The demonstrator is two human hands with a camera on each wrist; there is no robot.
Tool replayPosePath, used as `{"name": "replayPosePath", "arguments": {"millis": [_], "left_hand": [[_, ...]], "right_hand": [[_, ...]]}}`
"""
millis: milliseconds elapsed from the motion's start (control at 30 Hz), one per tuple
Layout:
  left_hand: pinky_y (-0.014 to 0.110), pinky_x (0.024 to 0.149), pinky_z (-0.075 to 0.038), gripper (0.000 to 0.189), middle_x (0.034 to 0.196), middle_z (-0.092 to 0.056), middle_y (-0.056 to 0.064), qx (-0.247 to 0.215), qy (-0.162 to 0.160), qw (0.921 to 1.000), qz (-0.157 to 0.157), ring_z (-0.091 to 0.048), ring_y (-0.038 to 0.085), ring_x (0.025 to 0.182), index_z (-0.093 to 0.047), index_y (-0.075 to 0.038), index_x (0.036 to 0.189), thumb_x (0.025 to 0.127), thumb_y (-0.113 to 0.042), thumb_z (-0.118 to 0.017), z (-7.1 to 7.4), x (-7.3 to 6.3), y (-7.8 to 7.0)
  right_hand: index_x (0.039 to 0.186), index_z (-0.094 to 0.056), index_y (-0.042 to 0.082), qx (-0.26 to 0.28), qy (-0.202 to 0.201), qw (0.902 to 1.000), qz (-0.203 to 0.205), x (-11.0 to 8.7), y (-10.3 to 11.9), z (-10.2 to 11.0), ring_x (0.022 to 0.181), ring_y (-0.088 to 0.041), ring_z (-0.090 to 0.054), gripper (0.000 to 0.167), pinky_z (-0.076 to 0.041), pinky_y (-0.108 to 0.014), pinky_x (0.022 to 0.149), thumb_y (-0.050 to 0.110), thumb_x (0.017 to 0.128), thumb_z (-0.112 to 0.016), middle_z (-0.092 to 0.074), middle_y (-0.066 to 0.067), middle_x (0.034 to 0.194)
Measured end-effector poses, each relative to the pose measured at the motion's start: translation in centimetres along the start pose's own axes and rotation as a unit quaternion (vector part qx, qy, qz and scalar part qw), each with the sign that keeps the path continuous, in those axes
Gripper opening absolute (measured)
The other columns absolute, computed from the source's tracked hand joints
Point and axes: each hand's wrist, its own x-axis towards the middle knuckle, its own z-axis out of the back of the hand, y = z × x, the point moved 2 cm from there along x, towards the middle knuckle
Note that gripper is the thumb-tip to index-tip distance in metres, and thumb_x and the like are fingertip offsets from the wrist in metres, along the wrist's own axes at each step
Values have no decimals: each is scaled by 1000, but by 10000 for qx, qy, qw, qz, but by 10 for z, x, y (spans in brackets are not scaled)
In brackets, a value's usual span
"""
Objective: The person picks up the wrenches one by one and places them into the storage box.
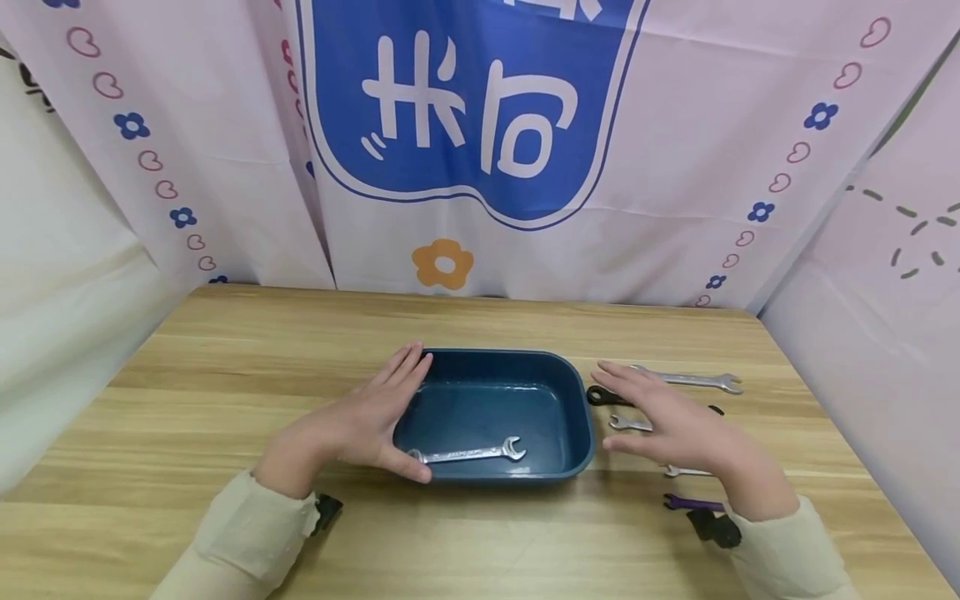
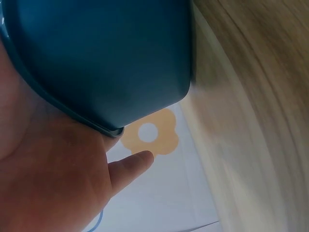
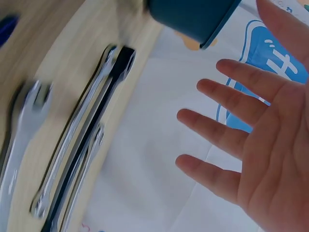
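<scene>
A dark teal rectangular bin sits on the wooden table, with a silver open-ended wrench lying along its near side. My left hand rests on the bin's left end, fingers fairly straight towards the far corner and thumb over the near rim. In the left wrist view, the palm lies against the rim of the bin. To the right of the bin, my right hand hovers over several wrenches, holding nothing. Its fingers are spread in the right wrist view, where a black wrench lies between silver ones.
Partly hidden under the right hand are a silver wrench, a black ring-ended wrench and a small silver wrench. A purple wrench lies nearer. A printed curtain hangs behind the table.
</scene>
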Motion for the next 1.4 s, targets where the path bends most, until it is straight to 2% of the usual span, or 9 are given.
{"name": "replayPosePath", "arguments": {"millis": [133,267,400,633,833,1000,1233,1400], "left_hand": [[63,121,-14,142,167,16,10,13,-3,10000,-4,12,35,155,2,-5,160,64,-76,-76,-1,0,0],[63,121,-14,143,167,16,11,-1,10,10000,-25,12,35,155,1,-5,160,63,-78,-75,-1,0,-2],[62,121,-13,143,167,17,10,-58,54,10000,12,13,34,155,2,-5,160,64,-77,-76,0,0,-4],[61,121,-13,142,167,17,10,-101,98,9999,41,14,34,155,3,-5,159,65,-74,-77,0,-1,-3],[60,122,-13,142,167,17,11,-81,54,9999,56,14,34,154,4,-5,159,65,-73,-78,1,-3,0],[60,122,-12,143,167,17,11,-72,96,9999,59,15,33,154,5,-6,159,65,-75,-77,2,-1,-1],[59,122,-12,143,167,16,10,-109,68,9999,56,14,33,155,3,-6,159,64,-75,-77,2,-1,-1],[59,122,-12,141,167,16,9,-167,102,9998,73,15,32,155,4,-6,160,66,-72,-78,1,-1,-1]], "right_hand": [[138,-56,1,-323,-183,9991,219,-9,-8,3,135,-44,-46,62,-40,-60,107,28,87,-77,-52,-20,144],[118,-68,8,-718,-371,9954,512,-20,-17,7,115,-27,-60,41,-52,-47,95,23,82,-81,-62,-3,119],[102,-70,17,-1024,-471,9909,739,-33,-27,10,94,-10,-59,28,-53,-34,78,21,78,-84,-59,12,100],[92,-68,25,-1193,-194,9918,420,-53,-41,7,85,-1,-53,22,-51,-28,71,25,77,-84,-59,17,89],[88,-64,27,-989,-6,9942,410,-64,-50,-2,80,3,-49,22,-47,-25,66,26,78,-84,-56,20,84],[88,-63,30,-768,34,9964,351,-75,-57,-13,80,6,-47,25,-47,-23,66,28,76,-85,-56,23,86],[86,-63,29,-521,87,9974,499,-81,-61,-22,80,7,-47,28,-48,-24,65,23,72,-86,-59,21,89],[84,-62,28,-484,220,9975,464,-82,-63,-24,77,7,-44,28,-45,-23,62,21,72,-86,-55,22,84]]}}
